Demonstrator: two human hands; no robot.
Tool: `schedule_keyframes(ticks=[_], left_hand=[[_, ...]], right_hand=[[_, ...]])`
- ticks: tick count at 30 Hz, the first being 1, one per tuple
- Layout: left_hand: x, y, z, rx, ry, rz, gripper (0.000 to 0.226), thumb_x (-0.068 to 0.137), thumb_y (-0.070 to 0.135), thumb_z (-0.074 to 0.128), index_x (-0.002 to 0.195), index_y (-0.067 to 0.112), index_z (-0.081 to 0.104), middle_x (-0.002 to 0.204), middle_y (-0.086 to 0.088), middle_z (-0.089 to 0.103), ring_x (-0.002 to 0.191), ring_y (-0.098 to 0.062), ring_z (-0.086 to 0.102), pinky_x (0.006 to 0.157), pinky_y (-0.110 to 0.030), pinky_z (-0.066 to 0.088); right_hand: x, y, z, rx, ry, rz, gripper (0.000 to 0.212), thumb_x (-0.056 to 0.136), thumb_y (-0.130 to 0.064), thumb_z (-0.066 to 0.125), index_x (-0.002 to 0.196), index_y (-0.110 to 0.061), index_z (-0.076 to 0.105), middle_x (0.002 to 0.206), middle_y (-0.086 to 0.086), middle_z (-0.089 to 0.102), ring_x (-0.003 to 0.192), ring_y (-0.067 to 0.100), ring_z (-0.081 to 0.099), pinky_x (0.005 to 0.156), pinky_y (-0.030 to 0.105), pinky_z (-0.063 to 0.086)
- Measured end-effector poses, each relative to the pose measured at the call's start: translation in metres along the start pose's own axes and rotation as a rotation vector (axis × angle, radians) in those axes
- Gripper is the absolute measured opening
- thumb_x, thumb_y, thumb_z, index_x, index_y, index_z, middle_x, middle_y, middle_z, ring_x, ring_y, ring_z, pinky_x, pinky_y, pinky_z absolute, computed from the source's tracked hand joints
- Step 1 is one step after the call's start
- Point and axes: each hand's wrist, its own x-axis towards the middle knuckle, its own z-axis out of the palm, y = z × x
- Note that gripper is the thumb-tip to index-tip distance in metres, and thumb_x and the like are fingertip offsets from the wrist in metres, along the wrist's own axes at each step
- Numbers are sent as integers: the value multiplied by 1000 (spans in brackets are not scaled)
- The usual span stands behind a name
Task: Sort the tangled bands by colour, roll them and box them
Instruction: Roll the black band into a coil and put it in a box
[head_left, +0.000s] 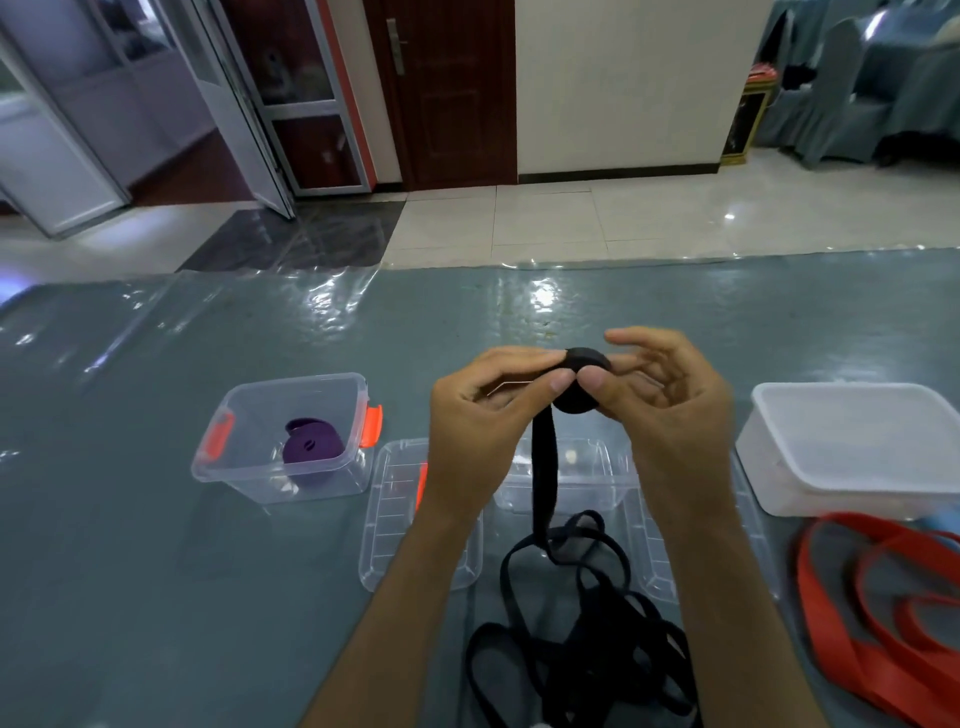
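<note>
Both your hands, left (483, 415) and right (670, 400), pinched the black elastic band's roll (582, 382); its loose tangled tail below could snag, loosening the coil

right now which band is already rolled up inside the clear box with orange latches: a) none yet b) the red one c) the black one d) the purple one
d: the purple band lies coiled in the clear box, while the black band is held between both hands above the table and the red band lies loose on the table.
</note>
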Motion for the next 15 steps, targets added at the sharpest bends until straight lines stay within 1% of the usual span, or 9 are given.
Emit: schedule_keyframes(ticks=[2, 3, 5, 6, 7, 9, 11, 13, 15], left_hand=[[4, -3, -3, 3, -55, -53, 27, 90, -1, 78, 113, 12, 78, 108, -3, 75, 105, -22, 74, 92, -28, 59], [7, -3, -8, 19, -91, -79, 27, 90, 1, 78, 114, 14, 79, 109, -3, 75, 106, -25, 74, 91, -33, 61], [10, -4, -19, 100, -142, -77, 27, 90, 6, 80, 114, 18, 79, 108, -5, 76, 104, -29, 74, 87, -44, 64], [11, -3, -22, 152, -146, -52, 25, 90, 9, 81, 113, 19, 80, 106, -4, 77, 102, -30, 75, 84, -47, 64], [12, -2, -24, 185, -131, -25, 22, 90, 12, 82, 110, 20, 81, 104, -2, 78, 99, -28, 76, 81, -46, 65], [13, -2, -23, 168, -75, -7, 17, 89, 12, 84, 104, 20, 81, 100, 1, 80, 94, -24, 78, 78, -33, 64], [14, -5, -16, 85, -43, -31, 20, 88, 4, 83, 102, 17, 80, 100, 2, 81, 95, -18, 78, 83, -24, 60], [15, -10, -12, 22, -71, -60, 28, 89, -3, 79, 111, 14, 78, 107, 1, 79, 102, -17, 76, 91, -24, 59], [16, -13, -10, 32, -115, -65, 36, 91, -3, 76, 123, 13, 74, 113, 0, 77, 109, -20, 74, 96, -26, 58]], right_hand=[[1, 3, -1, 27, 27, -2, 22, 82, -11, 82, 103, -10, 75, 93, 10, 81, 87, 31, 80, 76, 32, 64], [2, 5, -3, 40, 22, 18, 20, 82, -9, 81, 101, -7, 75, 94, 12, 81, 86, 32, 80, 76, 32, 64], [5, 10, -8, 44, -34, 90, 19, 81, -9, 80, 97, -3, 72, 95, 15, 81, 86, 33, 80, 78, 36, 66], [7, 13, -11, 41, -73, 134, 19, 82, -9, 80, 95, -1, 70, 96, 17, 80, 87, 35, 80, 78, 37, 66], [9, 15, -13, 36, -107, 166, 20, 82, -10, 81, 93, -1, 67, 97, 18, 80, 87, 36, 80, 77, 37, 66], [12, 17, -14, 23, -138, 160, 19, 82, -12, 82, 91, -5, 66, 96, 16, 80, 85, 35, 81, 74, 35, 66], [14, 19, -11, -19, -94, 38, 17, 85, -13, 81, 97, -14, 70, 93, 13, 78, 82, 30, 81, 71, 32, 65], [15, 23, -7, -43, -24, -72, 23, 90, -11, 78, 111, -20, 71, 94, 12, 75, 85, 27, 80, 72, 34, 66], [16, 27, -5, -40, 31, -94, 24, 93, -9, 75, 116, -16, 71, 99, 12, 73, 90, 29, 80, 76, 39, 67]])
